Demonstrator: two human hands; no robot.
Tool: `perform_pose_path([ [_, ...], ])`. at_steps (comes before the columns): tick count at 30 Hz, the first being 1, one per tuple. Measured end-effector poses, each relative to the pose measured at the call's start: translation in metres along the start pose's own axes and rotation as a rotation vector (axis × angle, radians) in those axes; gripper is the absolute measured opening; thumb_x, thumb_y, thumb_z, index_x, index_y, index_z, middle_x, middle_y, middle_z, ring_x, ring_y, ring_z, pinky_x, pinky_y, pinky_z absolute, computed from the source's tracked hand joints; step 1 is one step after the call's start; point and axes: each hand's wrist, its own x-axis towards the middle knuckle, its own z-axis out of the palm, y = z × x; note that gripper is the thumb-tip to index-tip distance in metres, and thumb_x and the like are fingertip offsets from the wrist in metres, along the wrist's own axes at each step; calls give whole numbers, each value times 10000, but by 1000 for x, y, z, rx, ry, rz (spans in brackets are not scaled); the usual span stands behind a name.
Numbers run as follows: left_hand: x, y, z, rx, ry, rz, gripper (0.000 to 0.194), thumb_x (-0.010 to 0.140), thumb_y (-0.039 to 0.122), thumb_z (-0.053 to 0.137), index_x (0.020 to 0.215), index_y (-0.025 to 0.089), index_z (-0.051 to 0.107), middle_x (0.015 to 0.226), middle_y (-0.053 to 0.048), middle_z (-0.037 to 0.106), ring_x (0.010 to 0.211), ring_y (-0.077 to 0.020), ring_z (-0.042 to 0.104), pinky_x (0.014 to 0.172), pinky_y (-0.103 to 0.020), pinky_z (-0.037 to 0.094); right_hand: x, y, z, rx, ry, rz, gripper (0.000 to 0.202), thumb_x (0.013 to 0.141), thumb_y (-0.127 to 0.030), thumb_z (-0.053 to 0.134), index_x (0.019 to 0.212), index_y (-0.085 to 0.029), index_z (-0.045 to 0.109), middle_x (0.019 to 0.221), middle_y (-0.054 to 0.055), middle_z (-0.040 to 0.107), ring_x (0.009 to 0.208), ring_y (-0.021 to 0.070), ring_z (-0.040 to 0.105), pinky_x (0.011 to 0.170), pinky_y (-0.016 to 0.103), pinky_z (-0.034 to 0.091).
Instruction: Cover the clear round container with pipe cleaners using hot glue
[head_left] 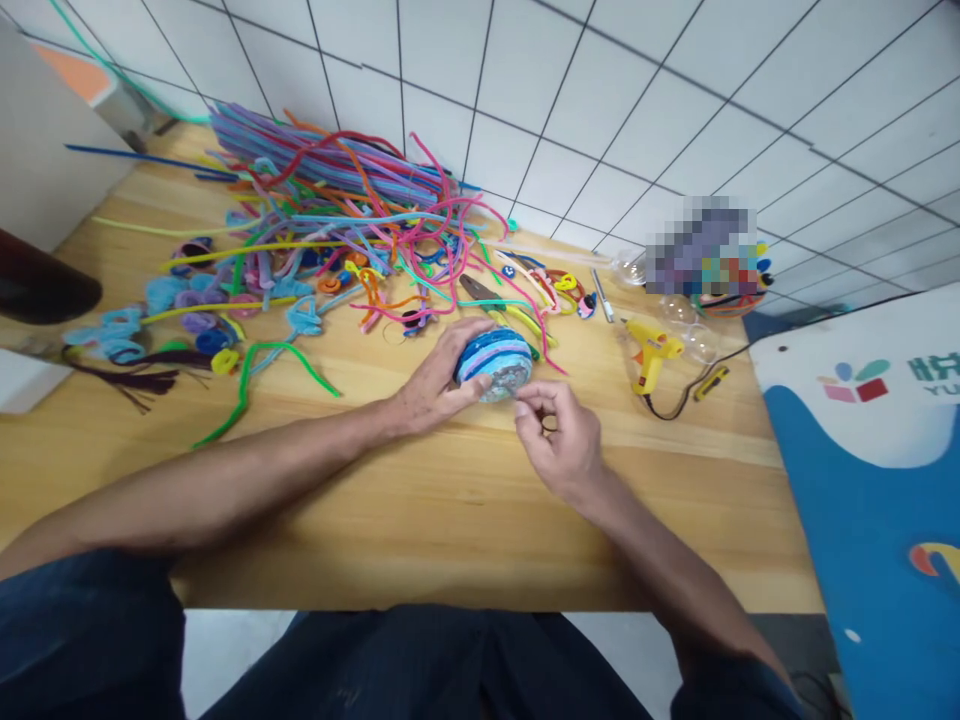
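A ball [496, 352] wound with blue, light blue and lilac pipe cleaners sits over the middle of the table. Its lower side shows a greyish, see-through patch. My left hand [429, 388] is wrapped round the ball's left side, fingers behind it and thumb across its front. At the ball's lower right edge, my right hand [561, 436] is closed in a pinch. What lies between its fingertips is too small to make out. Just behind the ball lie pliers [480, 291] with yellow handles.
A heap of pipe cleaners [337, 180] fills the back left. A green pipe cleaner [246, 385] lies in front of it. To the right are a yellow glue gun [649, 352] with a cord, a craft knife [602, 295] and clear plastic balls [700, 343]. A tiled wall [555, 110] stands behind.
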Motion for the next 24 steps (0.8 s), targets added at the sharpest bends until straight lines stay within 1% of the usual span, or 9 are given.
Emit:
perform_pose_path([
  [2, 0, 1, 0, -1, 2, 4, 677, 1100, 540, 642, 1685, 270, 434, 1648, -185, 556, 1562, -371, 539, 1326, -601, 464, -3, 6, 9, -58, 48, -61, 94, 1026, -288, 661, 1106, -280, 709, 799, -6, 830, 636, 157, 771, 596, 256, 613],
  [5, 1, 2, 1, -3, 9, 5, 668, 1100, 541, 646, 1678, 270, 448, 1631, -177, 569, 1554, -364, 545, 1327, -582, 466, -9, 16, 15, -118, 102, -107, 102, 1043, -286, 670, 1123, -281, 733, 823, 10, 855, 632, 172, 790, 634, 279, 647],
  [10, 2, 3, -1, 25, -13, 22, 665, 1118, 526, 618, 1694, 262, 416, 1651, -184, 553, 1570, -360, 533, 1328, -585, 463, -14, 25, 19, -112, 87, -206, 149, 1061, -242, 678, 1190, -280, 744, 920, 23, 890, 662, 165, 814, 670, 265, 658],
  [12, 2, 3, -1, 30, -9, 34, 664, 1117, 515, 622, 1696, 266, 412, 1645, -181, 559, 1564, -357, 540, 1324, -582, 469, -14, 25, 21, -106, 64, -183, 149, 1071, -264, 676, 1198, -279, 753, 934, 33, 892, 689, 174, 825, 698, 274, 674],
  [16, 1, 3, 0, 43, 2, 20, 669, 1113, 562, 612, 1688, 273, 429, 1636, -171, 575, 1550, -350, 550, 1324, -574, 472, -15, 27, 23, -62, 35, -116, 160, 1082, -297, 666, 1217, -271, 748, 952, 49, 893, 709, 193, 839, 700, 294, 689],
  [18, 1, 3, 0, 39, 5, 25, 668, 1112, 562, 616, 1689, 279, 433, 1638, -168, 575, 1551, -349, 550, 1325, -570, 471, -16, 26, 24, -18, 36, -108, 164, 1091, -284, 651, 1238, -266, 721, 960, 49, 893, 705, 190, 843, 688, 292, 690],
  [20, 1, 2, 0, 27, 3, 25, 667, 1110, 550, 625, 1692, 287, 431, 1644, -165, 572, 1553, -355, 547, 1326, -578, 468, -19, 25, 24, 18, 45, -88, 177, 1092, -274, 649, 1263, -268, 691, 972, 47, 892, 750, 198, 863, 715, 302, 703],
  [22, 1, 2, -1, 18, -3, 14, 675, 1106, 551, 631, 1695, 290, 429, 1647, -166, 568, 1557, -365, 543, 1327, -594, 466, -21, 24, 25, 59, 63, -39, 196, 1082, -274, 658, 1278, -276, 669, 957, 41, 888, 798, 211, 877, 746, 323, 716],
  [24, 1, 2, -1, 14, -10, 3, 683, 1101, 552, 636, 1696, 287, 429, 1648, -171, 564, 1562, -373, 537, 1329, -608, 462, -22, 22, 26, 125, 77, 26, 186, 1067, -270, 662, 1252, -283, 667, 899, 23, 872, 767, 211, 871, 709, 324, 708],
])
